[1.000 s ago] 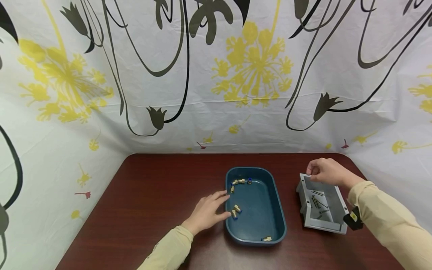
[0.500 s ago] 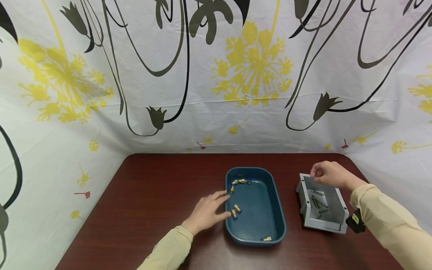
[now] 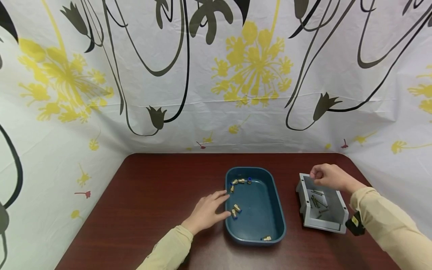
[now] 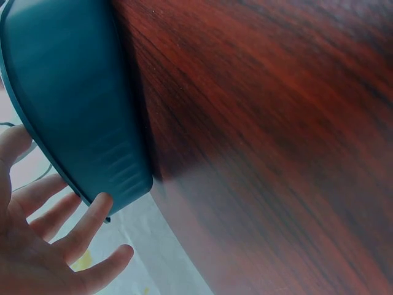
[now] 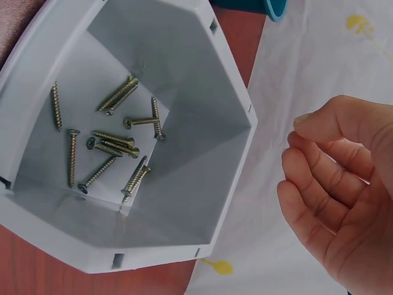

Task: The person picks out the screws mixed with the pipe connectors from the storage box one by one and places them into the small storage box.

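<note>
My left hand (image 3: 208,212) rests with spread fingers at the left rim of a blue plastic tray (image 3: 260,217). In the left wrist view, the left fingers (image 4: 92,221) lie along the tray's rim. Brass push-in fittings with blue ends (image 3: 237,208) are scattered in the tray. Over the far end of a grey plastic bin (image 3: 305,210) hovers my right hand (image 3: 332,177). Its fingers are curled and the thumb meets the index finger; nothing shows between them. Several screws (image 5: 72,157) lie loose on the bin's floor.
Both containers stand apart on a dark red wooden table (image 3: 162,187), the bin to the right of the tray. A white cloth with flower prints (image 3: 202,82) hangs behind the table. A black device (image 3: 355,224) sits on the right wrist.
My right hand has shifted slightly right and nearer over the bin, and its fingers look more curled. The left hand, tray and bin have stayed in place.
</note>
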`<state>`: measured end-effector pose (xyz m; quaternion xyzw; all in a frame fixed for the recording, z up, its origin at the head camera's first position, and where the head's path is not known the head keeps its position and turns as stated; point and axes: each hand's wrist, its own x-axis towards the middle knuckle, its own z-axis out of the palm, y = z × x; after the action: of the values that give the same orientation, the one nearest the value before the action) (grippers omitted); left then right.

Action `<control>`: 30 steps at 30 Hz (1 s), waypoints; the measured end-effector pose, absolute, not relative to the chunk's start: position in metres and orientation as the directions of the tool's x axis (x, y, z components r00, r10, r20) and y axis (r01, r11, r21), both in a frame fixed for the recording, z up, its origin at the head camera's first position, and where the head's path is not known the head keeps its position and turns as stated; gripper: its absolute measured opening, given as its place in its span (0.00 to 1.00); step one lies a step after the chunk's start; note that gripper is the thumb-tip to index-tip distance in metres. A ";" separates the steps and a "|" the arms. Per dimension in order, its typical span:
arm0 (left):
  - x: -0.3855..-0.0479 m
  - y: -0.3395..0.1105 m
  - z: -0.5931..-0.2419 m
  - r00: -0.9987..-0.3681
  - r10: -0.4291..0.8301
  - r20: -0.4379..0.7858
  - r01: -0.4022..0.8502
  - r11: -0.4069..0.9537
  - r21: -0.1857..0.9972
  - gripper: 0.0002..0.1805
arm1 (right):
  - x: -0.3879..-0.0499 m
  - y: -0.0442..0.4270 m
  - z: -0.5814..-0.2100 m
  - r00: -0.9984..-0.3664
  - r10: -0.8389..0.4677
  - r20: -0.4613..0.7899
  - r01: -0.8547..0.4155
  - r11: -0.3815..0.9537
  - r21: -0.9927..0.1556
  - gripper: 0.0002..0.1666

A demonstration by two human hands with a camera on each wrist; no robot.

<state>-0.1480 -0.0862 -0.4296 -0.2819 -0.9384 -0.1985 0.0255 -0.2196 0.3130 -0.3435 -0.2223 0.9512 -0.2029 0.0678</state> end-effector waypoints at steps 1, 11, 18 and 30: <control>-0.148 -0.086 -0.430 -0.840 0.519 0.160 0.539 0.762 0.359 0.30 | -0.219 0.314 -0.344 -0.893 -0.448 -0.038 -0.393 0.820 -0.416 0.05; -0.148 -0.085 -0.429 -0.839 0.522 0.157 0.541 0.764 0.352 0.30 | -0.215 0.317 -0.346 -0.898 -0.440 -0.019 -0.392 0.819 -0.418 0.05; -0.148 -0.084 -0.428 -0.834 0.532 0.146 0.548 0.770 0.326 0.31 | -0.211 0.309 -0.343 -0.895 -0.438 0.086 -0.432 0.803 -0.409 0.04; -0.145 -0.088 -0.428 -0.841 0.523 0.141 0.536 0.767 0.352 0.30 | -0.189 0.279 -0.362 -0.868 -0.401 0.294 -0.494 0.760 -0.422 0.08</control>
<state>-0.1447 -0.0883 -0.4276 -0.2818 -0.9398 -0.1925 0.0175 -0.1886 0.2789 -0.3621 -0.2400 0.9334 -0.2501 -0.0930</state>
